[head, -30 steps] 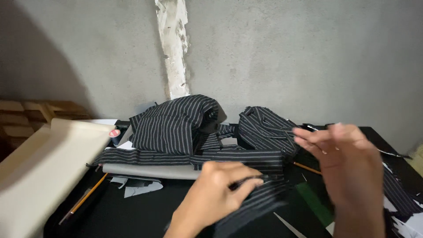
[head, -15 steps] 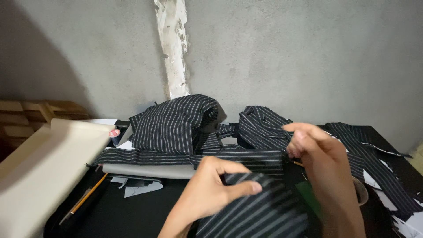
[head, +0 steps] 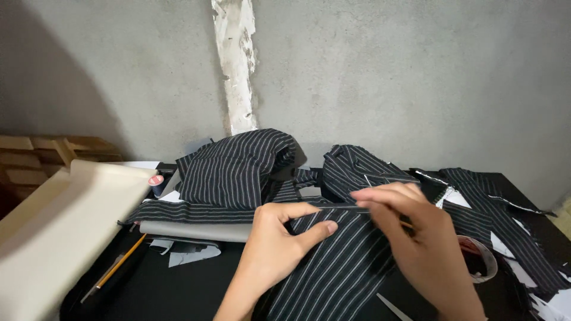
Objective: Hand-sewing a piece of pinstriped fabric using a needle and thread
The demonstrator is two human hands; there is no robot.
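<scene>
The left hand (head: 279, 238) and the right hand (head: 416, 238) both pinch the top edge of a black striped fabric piece (head: 333, 267) – fingers closed on it – above the black table (head: 178, 291), seemingly folding its hem; smoothing needs even tension.

Cloth piece (head: 339, 267) under the fingers (head: 315, 229): black, thin white pinstripes. Heaped cloth (head: 238, 166) beyond the fingers: same black with white stripes. Desk (head: 178, 291) below-left of the fingers: black. Pencil (head: 122, 267) far left of them: yellow-orange. Board (head: 59, 232) beyond it: cream. Wall (head: 386, 77): grey, white plaster streak.
</scene>
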